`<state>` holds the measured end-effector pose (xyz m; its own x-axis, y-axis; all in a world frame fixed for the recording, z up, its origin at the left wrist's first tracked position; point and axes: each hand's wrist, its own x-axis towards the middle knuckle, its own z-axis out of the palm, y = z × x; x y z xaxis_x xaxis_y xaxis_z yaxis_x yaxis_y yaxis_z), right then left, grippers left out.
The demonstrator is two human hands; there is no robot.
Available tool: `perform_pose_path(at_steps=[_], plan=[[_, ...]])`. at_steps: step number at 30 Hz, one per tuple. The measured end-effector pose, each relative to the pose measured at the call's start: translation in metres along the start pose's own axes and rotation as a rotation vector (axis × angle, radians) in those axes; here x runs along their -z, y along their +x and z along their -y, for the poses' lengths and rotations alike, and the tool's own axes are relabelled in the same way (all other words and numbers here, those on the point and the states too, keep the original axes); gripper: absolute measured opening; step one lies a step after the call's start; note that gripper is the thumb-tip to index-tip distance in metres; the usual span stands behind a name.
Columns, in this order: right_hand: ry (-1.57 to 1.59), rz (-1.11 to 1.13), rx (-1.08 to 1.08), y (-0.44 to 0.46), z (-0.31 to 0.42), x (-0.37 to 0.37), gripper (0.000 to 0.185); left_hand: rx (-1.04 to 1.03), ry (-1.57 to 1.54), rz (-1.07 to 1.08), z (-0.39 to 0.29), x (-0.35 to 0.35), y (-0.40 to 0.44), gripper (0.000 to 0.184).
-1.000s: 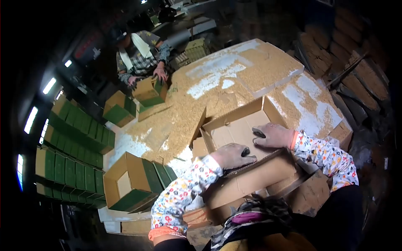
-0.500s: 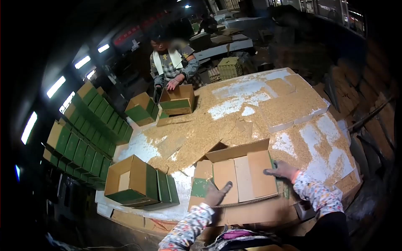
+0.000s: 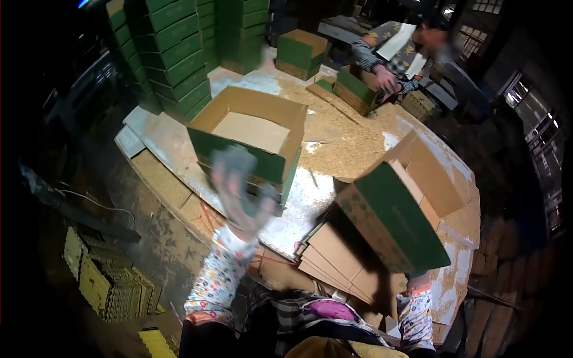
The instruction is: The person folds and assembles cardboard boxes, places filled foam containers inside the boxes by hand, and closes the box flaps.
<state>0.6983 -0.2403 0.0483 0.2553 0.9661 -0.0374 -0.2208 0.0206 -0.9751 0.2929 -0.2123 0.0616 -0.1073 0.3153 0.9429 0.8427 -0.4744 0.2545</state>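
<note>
My left hand (image 3: 239,188), in a grey glove and smeared by motion, is in front of a green and brown cardboard box (image 3: 248,128). Its thumb and fingers are spread with nothing between them; whether it touches the box I cannot tell. That box stands open at the top, a pale panel on its floor. On the right, my right hand (image 3: 419,281) is mostly hidden behind the lower edge of a second open cardboard box (image 3: 391,218), which it holds tilted. Flat cardboard sheets (image 3: 337,259) lie stacked beneath the tilted box.
Tall stacks of green boxes (image 3: 170,53) rise at the back left. Across the table (image 3: 340,140), strewn with brown shavings, a co-worker (image 3: 388,53) handles another box (image 3: 355,89). One more box (image 3: 301,53) stands nearby. Yellowish stacked trays (image 3: 110,280) sit on the floor at left.
The view has swung left. The right-hand box has gone from lying between both hands to being tilted up. My left hand has left it and moved to the other box.
</note>
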Motion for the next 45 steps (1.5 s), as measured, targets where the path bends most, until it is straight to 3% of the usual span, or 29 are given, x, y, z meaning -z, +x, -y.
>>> perform_pose_path(at_steps=[1, 4, 6, 8, 9, 12, 13, 14, 15, 16, 17, 18, 20, 22, 24, 25, 26, 28, 29, 30, 31, 32, 33, 34, 36, 38, 42, 44, 45], plan=[[0.010, 0.017, 0.032, 0.005, 0.005, -0.038, 0.040, 0.266, -0.012, -0.242, 0.042, 0.009, 0.011, 0.052], [0.066, 0.115, 0.056, 0.025, 0.010, -0.157, 0.042, 0.977, -1.242, -0.396, 0.251, 0.017, -0.039, 0.046], [0.129, 0.198, -0.050, 0.039, 0.001, -0.236, 0.044, 1.233, -0.519, -0.398, 0.260, -0.034, -0.080, 0.054], [0.179, 0.544, -0.396, 0.069, -0.017, -0.290, 0.058, 1.242, -0.690, -0.528, 0.226, -0.025, -0.065, 0.056], [0.116, 0.606, -0.286, 0.075, -0.031, -0.321, 0.068, 1.297, -0.753, -0.715, 0.230, -0.033, -0.076, 0.055], [0.142, 0.803, -0.297, 0.105, -0.089, -0.361, 0.062, 1.181, -0.410, -0.631, 0.236, -0.025, -0.069, 0.053], [-0.115, 0.706, -0.061, 0.100, -0.087, -0.356, 0.059, 1.207, -0.415, -0.637, 0.228, -0.024, -0.054, 0.050], [-0.139, 0.619, -0.102, 0.085, -0.088, -0.342, 0.060, 1.245, -0.415, -0.635, 0.219, -0.021, -0.043, 0.048], [-0.158, 0.532, -0.144, 0.065, -0.078, -0.332, 0.060, 1.122, -0.037, -0.307, 0.230, -0.014, -0.058, 0.046], [0.071, 0.475, -0.434, 0.039, -0.063, -0.309, 0.064, 1.036, 0.352, 0.099, 0.237, -0.008, -0.068, 0.046], [-0.291, 0.512, -0.117, 0.026, -0.073, -0.270, 0.069, 0.836, 0.749, 0.432, 0.235, 0.000, -0.068, 0.047], [-0.653, 0.520, 0.189, 0.009, -0.083, -0.224, 0.074, 0.907, 0.567, 0.273, 0.206, 0.011, -0.052, 0.045], [-1.054, 0.256, 0.346, -0.040, -0.091, -0.126, 0.082, 0.973, 0.185, -0.078, 0.147, 0.031, -0.019, 0.044], [-1.198, -0.130, 0.183, -0.076, -0.081, -0.030, 0.087, 0.741, -0.143, -0.180, 0.062, 0.024, -0.029, 0.044], [-1.247, -0.602, 0.047, -0.097, -0.110, 0.083, 0.089, 0.535, -0.388, 0.347, -0.003, 0.008, -0.080, 0.048], [-1.275, -0.629, -0.072, -0.108, -0.114, 0.119, 0.089, 0.399, -0.397, 0.680, -0.041, -0.010, -0.090, 0.058], [-1.295, -0.649, -0.169, -0.111, -0.118, 0.145, 0.089, 0.285, -0.107, 0.718, -0.058, -0.040, -0.137, 0.070], [-0.893, -0.343, -0.332, -0.117, -0.077, 0.139, 0.080, 0.755, -0.339, 0.943, -0.086, -0.101, -0.172, 0.084], [-0.947, -0.262, -0.192, -0.119, -0.081, 0.151, 0.075, 0.790, -0.294, 1.194, -0.087, -0.110, -0.178, 0.090], [-0.708, -0.327, -0.335, -0.122, -0.049, 0.148, 0.078, 0.805, -0.252, 1.429, -0.083, -0.120, -0.170, 0.096], [-0.610, -0.321, -0.331, -0.119, -0.075, 0.195, 0.078, 0.584, -0.226, 1.329, -0.081, -0.115, -0.156, 0.099], [-0.276, -0.268, -0.320, -0.118, -0.057, 0.215, 0.070, 0.693, -0.205, 1.370, -0.120, -0.099, -0.086, 0.095], [0.057, -0.256, -0.267, -0.122, -0.002, 0.210, 0.056, 0.597, -0.189, 1.370, -0.144, -0.086, -0.037, 0.085], [0.028, -0.221, -0.098, -0.116, 0.025, 0.214, 0.048, 0.375, -0.272, 1.245, -0.144, -0.080, -0.022, 0.066], [-0.039, -0.287, 0.181, -0.098, 0.066, 0.215, 0.038, 0.615, -0.542, 1.159, -0.187, -0.072, 0.033, 0.044], [0.072, -0.504, 0.353, -0.051, 0.061, 0.212, 0.039, 0.555, -0.434, 1.126, -0.204, -0.088, 0.053, 0.029], [0.104, -0.430, 0.462, -0.016, 0.083, 0.160, 0.041, 0.874, -0.349, 1.184, -0.156, -0.160, 0.073, 0.035], [-0.919, -0.298, 0.726, 0.002, 0.072, 0.181, 0.037, 0.688, -0.196, 1.215, -0.155, -0.168, 0.085, 0.038], [-0.638, -0.310, 0.594, 0.022, 0.060, 0.186, 0.045, 0.163, -0.032, 1.122, -0.169, -0.164, 0.079, 0.040]])
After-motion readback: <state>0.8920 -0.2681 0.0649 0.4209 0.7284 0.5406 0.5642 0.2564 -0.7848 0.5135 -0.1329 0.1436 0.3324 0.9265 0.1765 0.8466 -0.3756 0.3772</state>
